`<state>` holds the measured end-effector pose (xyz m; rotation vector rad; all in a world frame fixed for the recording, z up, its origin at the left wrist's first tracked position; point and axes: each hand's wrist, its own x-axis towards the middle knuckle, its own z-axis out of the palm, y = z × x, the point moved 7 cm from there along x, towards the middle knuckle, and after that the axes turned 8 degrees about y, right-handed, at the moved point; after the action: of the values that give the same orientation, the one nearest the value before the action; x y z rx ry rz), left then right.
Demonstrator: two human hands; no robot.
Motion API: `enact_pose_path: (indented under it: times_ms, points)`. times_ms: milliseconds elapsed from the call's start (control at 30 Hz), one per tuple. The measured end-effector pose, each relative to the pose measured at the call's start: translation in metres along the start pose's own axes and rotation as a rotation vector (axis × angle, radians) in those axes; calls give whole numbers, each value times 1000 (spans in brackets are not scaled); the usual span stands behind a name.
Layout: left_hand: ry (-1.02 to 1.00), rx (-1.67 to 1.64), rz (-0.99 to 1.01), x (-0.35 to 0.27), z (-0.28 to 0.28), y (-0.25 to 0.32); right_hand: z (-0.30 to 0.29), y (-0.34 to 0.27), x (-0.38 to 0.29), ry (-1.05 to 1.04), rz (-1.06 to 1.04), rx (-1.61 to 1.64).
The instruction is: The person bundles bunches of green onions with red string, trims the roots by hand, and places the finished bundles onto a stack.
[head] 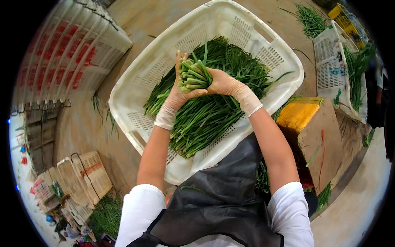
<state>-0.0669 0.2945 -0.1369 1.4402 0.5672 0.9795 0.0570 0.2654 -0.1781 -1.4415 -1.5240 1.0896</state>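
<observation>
Both my hands wear thin, translucent gloves and hold one bunch of green leafy stalks (193,75), its pale cut ends turned up toward me. My left hand (182,89) presses the bunch from its left side, fingers pointing up. From the right, my right hand (222,82) closes around it, and the thumbs nearly meet below. The bunch is over a large white plastic basket (140,69) with slotted walls. Long dark green leaves with pale stalk ends (203,123) lie layered in the basket under my hands.
Stacked white crates with red markings (61,58) stand at the upper left. On the right are a box with yellow tape (321,142) and a white crate (330,68) holding more greens. Flattened crates (89,176) and a heap of greens (106,216) lie at the lower left.
</observation>
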Motion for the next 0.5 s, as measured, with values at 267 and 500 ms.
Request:
enact_pose_path:
  times_ms: [267, 500]
  points:
    - [219, -233, -154, 3, 25, 0, -34, -46, -21, 349, -88, -818]
    - [230, -441, -226, 7, 42, 21, -22, -35, -14, 231, -93, 252]
